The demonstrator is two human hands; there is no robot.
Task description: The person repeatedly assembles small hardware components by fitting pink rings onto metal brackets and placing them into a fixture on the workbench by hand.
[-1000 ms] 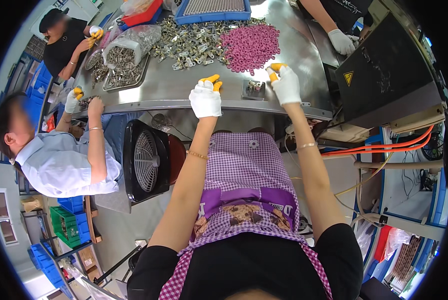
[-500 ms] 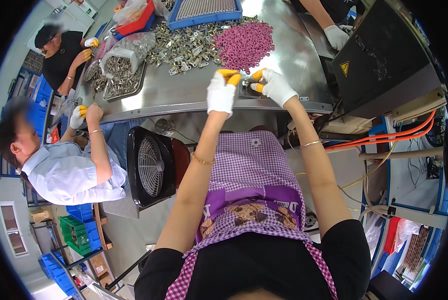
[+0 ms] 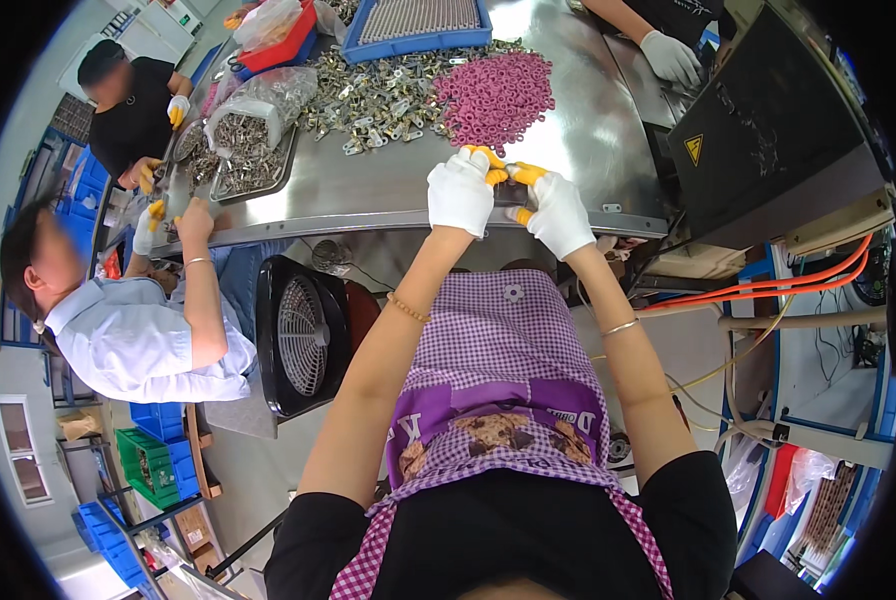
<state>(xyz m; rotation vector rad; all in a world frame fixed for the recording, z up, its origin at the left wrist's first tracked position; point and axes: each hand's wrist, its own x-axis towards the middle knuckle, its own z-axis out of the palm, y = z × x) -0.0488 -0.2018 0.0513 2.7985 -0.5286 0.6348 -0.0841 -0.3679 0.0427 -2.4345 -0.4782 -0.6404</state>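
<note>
1. A heap of small pink rings lies on the steel table, just beyond the hands toward the far edge; beside it, to the left, spreads a scatter of small grey metal parts.
2. A blue tray sits at the far edge, and a steel tray with a clear bag of metal parts stands at the table's left end.
3. A black box with a yellow warning sign stands at the right end, close to the right hand.
4. A co-worker's white-gloved hand rests at the far right corner; two other people work at the left end.
5. The left hand and right hand, both in white gloves with orange fingertips, meet at the near edge of the table.
6. Between their fingertips sits a small dark piece, pinched from both sides; its shape is too small to tell.
7. A black fan stands below the near edge.
</note>
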